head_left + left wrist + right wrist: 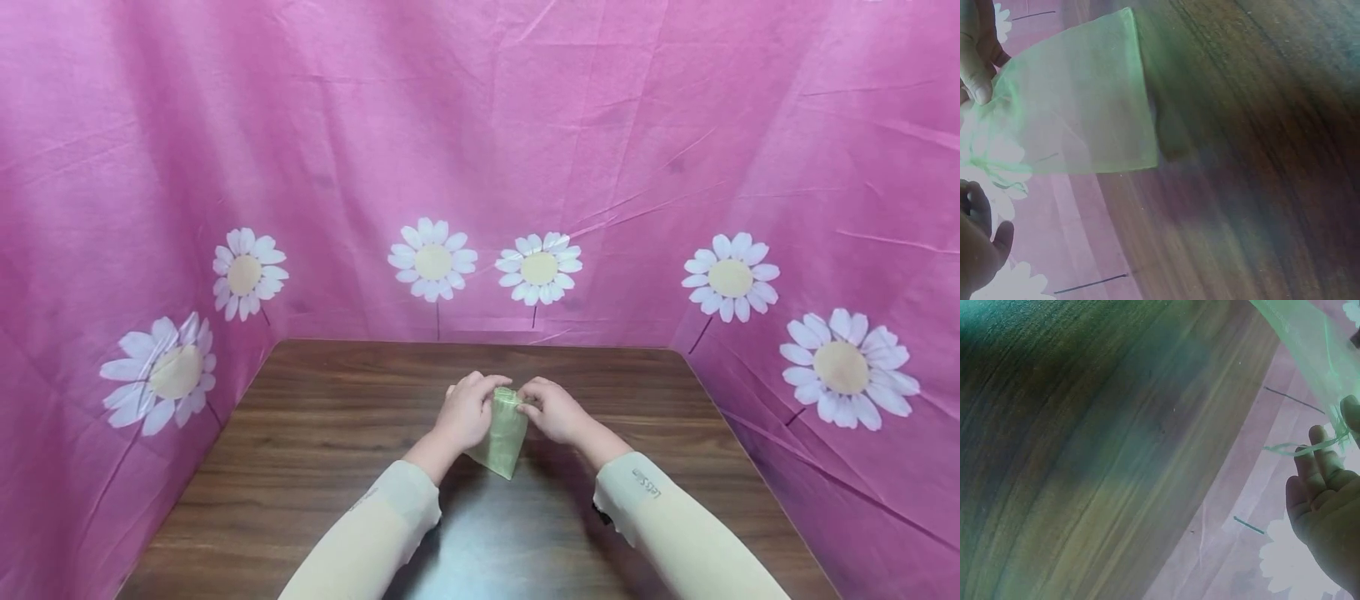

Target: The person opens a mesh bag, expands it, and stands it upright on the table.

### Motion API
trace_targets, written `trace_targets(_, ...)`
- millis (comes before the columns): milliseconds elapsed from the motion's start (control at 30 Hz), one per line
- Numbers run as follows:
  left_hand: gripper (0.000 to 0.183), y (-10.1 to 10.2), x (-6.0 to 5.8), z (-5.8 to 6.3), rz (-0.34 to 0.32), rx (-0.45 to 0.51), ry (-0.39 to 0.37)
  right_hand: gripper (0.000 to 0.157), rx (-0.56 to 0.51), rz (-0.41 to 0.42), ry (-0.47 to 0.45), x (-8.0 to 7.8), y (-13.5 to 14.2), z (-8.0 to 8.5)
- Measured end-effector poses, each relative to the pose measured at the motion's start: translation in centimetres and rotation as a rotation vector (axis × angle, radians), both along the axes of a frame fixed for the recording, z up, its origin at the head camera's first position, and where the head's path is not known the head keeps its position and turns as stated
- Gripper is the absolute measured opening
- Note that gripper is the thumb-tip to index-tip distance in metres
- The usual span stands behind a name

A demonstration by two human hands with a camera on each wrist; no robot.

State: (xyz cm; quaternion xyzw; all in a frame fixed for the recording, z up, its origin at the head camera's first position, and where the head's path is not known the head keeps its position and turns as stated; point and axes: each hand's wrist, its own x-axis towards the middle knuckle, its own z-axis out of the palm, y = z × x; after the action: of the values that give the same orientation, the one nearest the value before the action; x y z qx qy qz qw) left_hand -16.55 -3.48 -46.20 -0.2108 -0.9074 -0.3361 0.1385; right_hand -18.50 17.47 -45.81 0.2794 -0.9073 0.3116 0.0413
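A pale green sheer drawstring pouch (504,440) hangs between my hands over the table, its flat bottom corner pointing towards me. My left hand (467,410) grips its gathered top from the left, index finger reaching across the upper edge. From the right, my right hand (557,408) pinches the top edge between thumb and fingers. In the left wrist view the pouch (1085,106) looks flat and see-through, its neck bunched. A thin ribbon loop (1285,450) of the drawstring crosses the fingers of my right hand (1329,506) in the right wrist view.
Beneath my hands is a dark brown wood-grain table (337,467). Pink cloth (480,125) printed with white daisies stands round its back and sides. Light sleeves (375,525) cover both forearms.
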Motion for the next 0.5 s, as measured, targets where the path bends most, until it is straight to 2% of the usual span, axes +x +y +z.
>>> trace_targets(133,0.033,-0.01,0.22,0.09,-0.017,-0.138,0.020,0.004,0.015,0.036,0.026,0.19,-0.21,0.13)
trace_targets(267,0.023,-0.25,0.36,-0.01,-0.011,-0.261,0.059,0.005,0.023,0.030,0.045,0.20,-0.24,0.09)
trace_targets(500,0.019,-0.98,0.10,0.05,0.013,-0.371,0.095,0.004,0.045,0.022,0.058,-0.03,-0.03,0.06)
